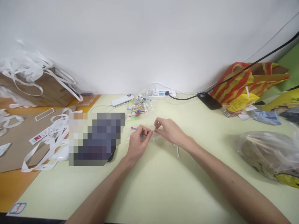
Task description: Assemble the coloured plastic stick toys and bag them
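My left hand (138,142) and my right hand (172,132) meet above the table, thumb and finger pinched on each. Between the fingertips is something tiny, maybe yellowish, too small to name. Under and around them lies thin clear plastic, with a small blue and red piece (134,128) by my left hand. A short white stick-like piece (177,151) rests on the table below my right wrist. Just behind the hands sits a clear bag of small colourful plastic pieces (139,109).
A power strip (163,93) with cables stands against the wall, a white phone (122,100) left of it. A blurred dark object (100,137) lies left. Right are a black phone (209,101), a yellow drink carton (243,104) and a plastic-wrapped bundle (263,155). White straps (39,165) cover the left side.
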Available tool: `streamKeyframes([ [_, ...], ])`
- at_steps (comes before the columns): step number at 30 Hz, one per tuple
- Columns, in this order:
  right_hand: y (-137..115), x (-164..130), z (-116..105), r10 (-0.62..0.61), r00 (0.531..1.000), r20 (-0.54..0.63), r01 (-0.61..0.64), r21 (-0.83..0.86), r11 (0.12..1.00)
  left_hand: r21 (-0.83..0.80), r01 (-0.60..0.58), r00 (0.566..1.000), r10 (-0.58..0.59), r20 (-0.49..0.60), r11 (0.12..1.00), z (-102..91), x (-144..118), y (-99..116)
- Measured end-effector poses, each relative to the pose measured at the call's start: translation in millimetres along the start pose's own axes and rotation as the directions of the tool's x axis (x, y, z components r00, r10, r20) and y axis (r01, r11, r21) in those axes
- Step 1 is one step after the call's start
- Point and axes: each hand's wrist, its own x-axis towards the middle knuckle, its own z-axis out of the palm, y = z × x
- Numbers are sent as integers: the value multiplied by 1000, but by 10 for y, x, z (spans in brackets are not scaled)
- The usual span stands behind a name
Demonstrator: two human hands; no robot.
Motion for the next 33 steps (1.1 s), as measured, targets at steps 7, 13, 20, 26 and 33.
streamKeyframes([
  [7,168,-492,-642,131,991,16,-124,-240,963,22,4,1000,-4,2,1000,-13,-4,1],
  [13,382,-844,-419,132,988,86,-114,-186,976,16,24,1000,-24,19,1000,2,-13,-2],
  [20,430,-858,-237,-46,996,77,59,-180,982,52,-5,1000,4,13,999,12,-22,28],
  [26,505,-886,-179,-77,997,32,82,-204,975,55,-42,998,39,41,998,31,-55,75],
  [33,581,-893,-183,-93,996,-19,85,-253,964,62,-89,991,83,102,994,123,-133,136],
])
